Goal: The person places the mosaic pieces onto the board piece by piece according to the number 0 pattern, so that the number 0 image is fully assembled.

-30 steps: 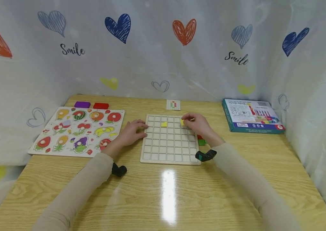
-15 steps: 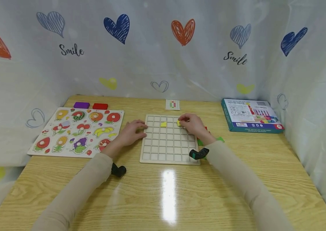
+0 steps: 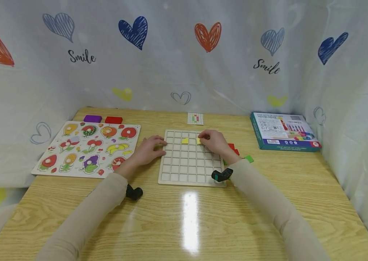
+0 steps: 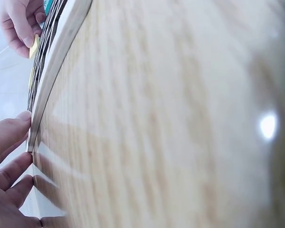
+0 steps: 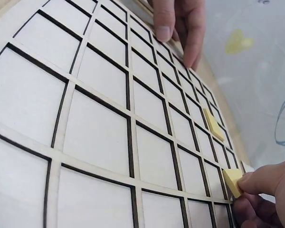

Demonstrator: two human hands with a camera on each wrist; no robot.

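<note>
A square wooden grid board (image 3: 184, 159) lies on the table, with one small yellow tile (image 3: 185, 140) sitting in its second row. My right hand (image 3: 216, 142) pinches a second yellow tile (image 5: 233, 182) between thumb and fingers, low over that same row, to the right of the first tile. In the right wrist view the held tile is tilted over the grid lines. My left hand (image 3: 149, 150) rests at the board's left side. Its thumb (image 4: 12, 133) touches the board's edge, while the other fingertips rest on the tabletop beside it.
Red tiles (image 3: 234, 148) and green tiles (image 3: 249, 158) lie right of the board, partly behind my right forearm. A printed pattern card (image 3: 195, 118) lies behind it. A fruit puzzle (image 3: 76, 145), purple block (image 3: 92, 118) and red block (image 3: 113, 120) are left; a box (image 3: 286, 132) is right.
My right hand has moved left along the board with the yellow tile and come slightly nearer. More red and green tiles show behind its wrist. The left hand stays at the board's edge.
</note>
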